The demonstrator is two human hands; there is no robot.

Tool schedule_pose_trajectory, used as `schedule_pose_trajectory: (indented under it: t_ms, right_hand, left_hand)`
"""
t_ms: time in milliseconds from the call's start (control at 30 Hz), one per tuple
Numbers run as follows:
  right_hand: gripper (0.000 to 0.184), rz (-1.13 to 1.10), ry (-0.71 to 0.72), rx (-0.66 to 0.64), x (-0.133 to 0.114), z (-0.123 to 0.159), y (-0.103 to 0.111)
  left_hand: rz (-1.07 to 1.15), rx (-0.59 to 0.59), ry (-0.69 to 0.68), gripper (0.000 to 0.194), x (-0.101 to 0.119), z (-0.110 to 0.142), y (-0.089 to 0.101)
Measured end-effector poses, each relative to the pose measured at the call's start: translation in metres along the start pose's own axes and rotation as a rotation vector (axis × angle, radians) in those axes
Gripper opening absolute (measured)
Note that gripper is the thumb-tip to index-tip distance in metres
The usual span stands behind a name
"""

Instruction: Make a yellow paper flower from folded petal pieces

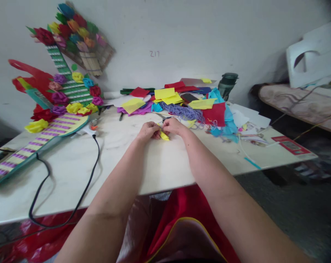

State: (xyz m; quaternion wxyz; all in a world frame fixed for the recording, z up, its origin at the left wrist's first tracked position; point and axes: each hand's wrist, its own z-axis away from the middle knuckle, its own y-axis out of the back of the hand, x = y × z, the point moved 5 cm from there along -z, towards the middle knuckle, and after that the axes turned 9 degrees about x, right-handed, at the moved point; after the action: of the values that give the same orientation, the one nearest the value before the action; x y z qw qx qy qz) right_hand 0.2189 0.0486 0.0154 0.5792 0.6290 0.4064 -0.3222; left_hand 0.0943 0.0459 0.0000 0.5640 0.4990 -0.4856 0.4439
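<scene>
Pale tabletop (168, 164) shows between the small yellow piece (164, 136) and the front edge, which runs on the wearer's side of it; more of that surface stretches to the left of the piece, as far as a black cord (92, 171) that loops over the edge and a white glue gun (89, 129). Beyond the piece, the room is bounded by a heap of coloured paper (165, 94) and purple yarn (183, 111), with the wall (181, 44) behind; well off to its right lie the table's right-hand edge and a red label (293, 146). Both forearms reach forward over the front edge and converge on the piece, wrists low, the hands almost meeting. The left hand (149, 131) is at its left side, thumb and fingers drawn together on it; the right hand (173, 126) bends in from its right, fingertips pinched closed on its upper part. Just beyond the piece, by the right hand, lies a dark tool (165, 118), too blurred to name. Far left of it stands a striped, flower-trimmed decoration (72, 91)
</scene>
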Motion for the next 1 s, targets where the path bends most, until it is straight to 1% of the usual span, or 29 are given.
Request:
schedule_pose_trajectory:
  t_ms: [200, 300, 400, 533, 600, 667, 833, 933, 1000]
  right_hand:
    - [0.017, -0.077, -0.049, 0.003, 0.006, -0.003, 0.001]
    - [0.018, -0.078, -0.069, 0.021, 0.009, -0.005, 0.001]
    - [0.017, -0.012, -0.037, 0.039, 0.009, -0.006, 0.002]
    - [0.015, 0.160, 0.031, 0.059, 0.010, -0.007, 0.006]
    - [0.014, 0.235, 0.035, 0.072, 0.010, -0.007, 0.008]
    - [0.016, 0.256, 0.022, 0.076, 0.008, -0.005, 0.010]
    - [0.024, 0.156, -0.090, 0.068, 0.004, 0.001, 0.015]
    - [0.025, 0.038, -0.149, 0.101, 0.006, 0.000, 0.018]
    - [0.023, -0.055, -0.153, 0.134, 0.008, -0.003, 0.019]
  left_hand:
    - [0.013, -0.004, 0.003, 0.003, -0.003, -0.002, 0.001]
    - [0.029, -0.013, -0.001, 0.006, -0.005, -0.004, 0.002]
    - [0.047, -0.014, 0.003, 0.009, -0.007, -0.006, 0.004]
    - [0.046, 0.008, 0.012, 0.013, -0.009, -0.007, 0.007]
    - [0.043, 0.014, 0.004, 0.013, -0.009, -0.007, 0.008]
    - [0.034, 0.027, -0.005, 0.014, -0.008, -0.007, 0.010]
    - [0.028, 0.030, -0.020, 0.016, -0.007, -0.006, 0.012]
    - [0.067, 0.028, -0.024, 0.014, -0.006, -0.005, 0.012]
    - [0.107, 0.027, -0.032, 0.013, -0.006, -0.005, 0.012]
